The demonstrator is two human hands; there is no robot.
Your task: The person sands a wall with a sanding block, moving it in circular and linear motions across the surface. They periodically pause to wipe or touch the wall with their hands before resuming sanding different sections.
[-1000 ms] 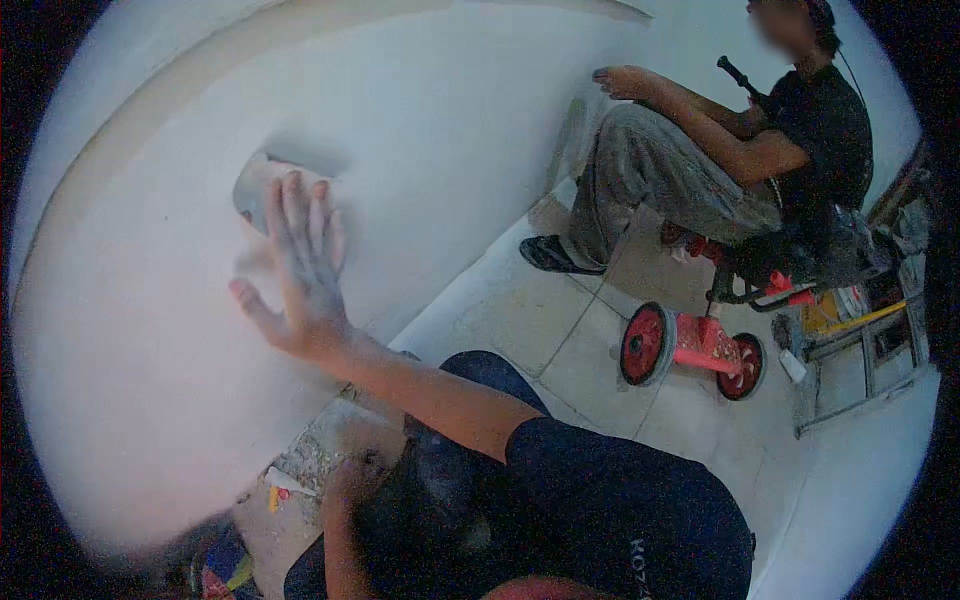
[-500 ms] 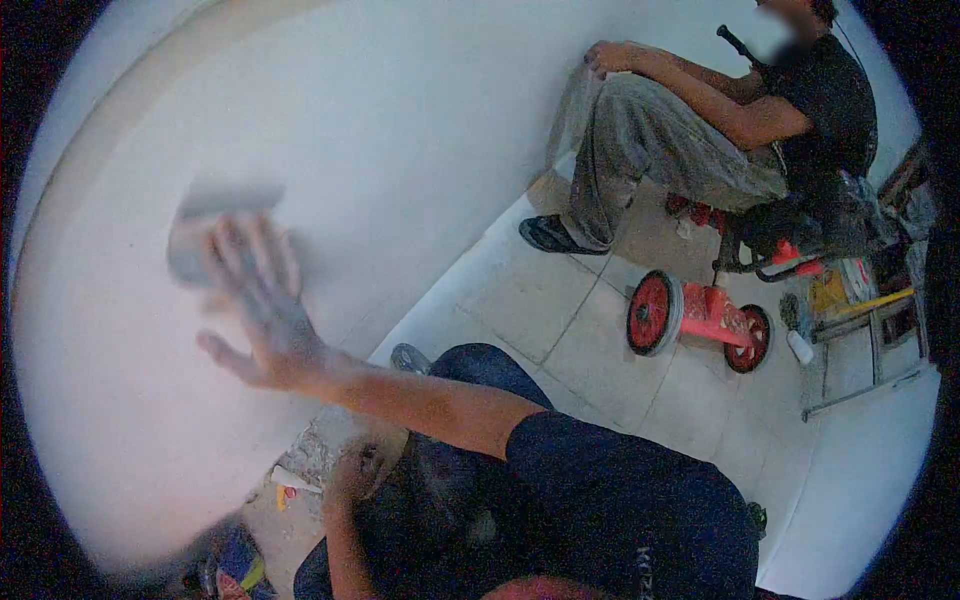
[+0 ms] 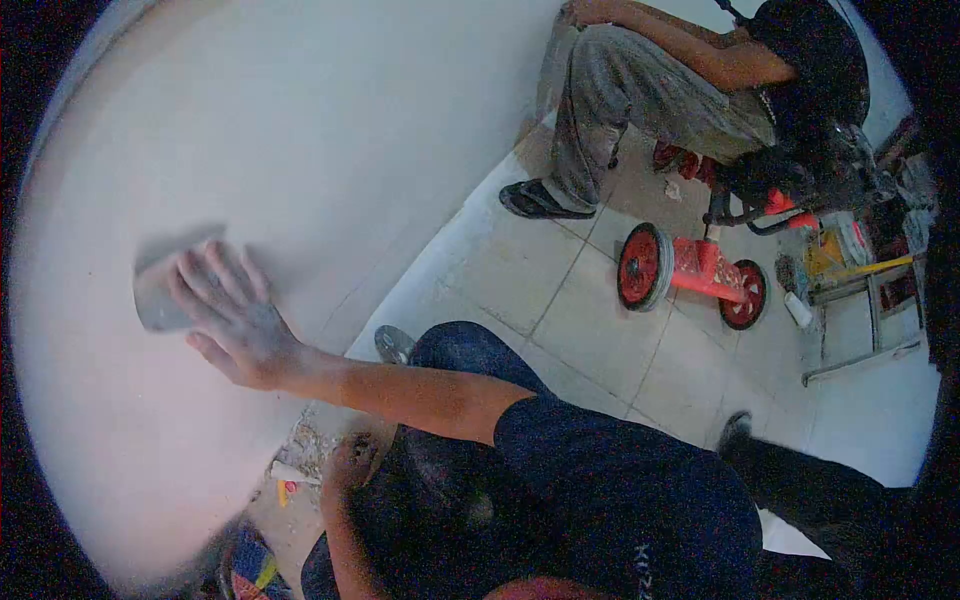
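Note:
My right hand (image 3: 235, 325) lies against the pale wall (image 3: 330, 130), fingers spread, pressing a flat grey sheet that looks like sandpaper (image 3: 160, 295). The sheet sticks out to the left of my fingers and casts a dark shadow along its top edge. Whitish dust coats the back of that hand. Low in the view, my left hand (image 3: 352, 460) is beside my dark-clothed leg, near the foot of the wall. Its fingers are dim and partly hidden, so their shape does not show clearly.
A person (image 3: 640, 100) in grey trousers sits by the wall. A red-wheeled ride-on toy (image 3: 690, 270) stands on the tiled floor (image 3: 490, 285). A metal frame (image 3: 865, 355) leans at right. Another dark trouser leg (image 3: 820, 470) enters at lower right. Debris (image 3: 310, 440) lies along the wall.
My right hand and the grey sheet have moved left and slightly down over the wall. The view has shifted a little. A dark trouser leg has come into view at lower right.

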